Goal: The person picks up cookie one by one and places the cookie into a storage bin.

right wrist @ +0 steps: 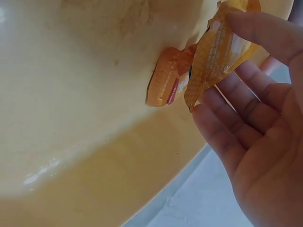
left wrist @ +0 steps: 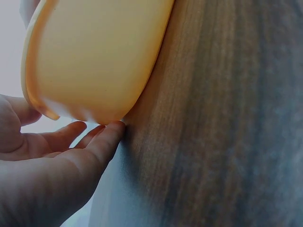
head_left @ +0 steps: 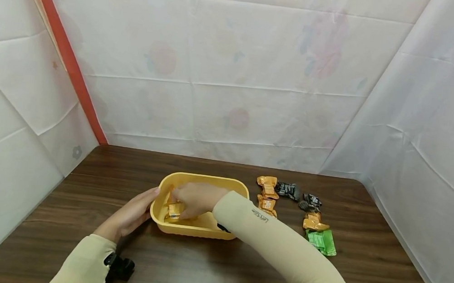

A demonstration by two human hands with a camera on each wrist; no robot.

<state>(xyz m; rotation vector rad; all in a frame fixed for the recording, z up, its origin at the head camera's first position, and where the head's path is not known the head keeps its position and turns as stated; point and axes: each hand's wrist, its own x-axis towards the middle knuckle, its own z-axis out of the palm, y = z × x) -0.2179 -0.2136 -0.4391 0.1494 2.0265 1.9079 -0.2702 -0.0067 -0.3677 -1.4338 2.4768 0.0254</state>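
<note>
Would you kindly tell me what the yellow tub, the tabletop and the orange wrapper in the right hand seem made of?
Yellow tub: probably smooth, slightly glossy plastic, from its even colour and highlights.
Tabletop: satin wood or printed laminate, from the streaky grain and soft sheen.
Orange wrapper: likely thin, shiny plastic film, from its creases.
</note>
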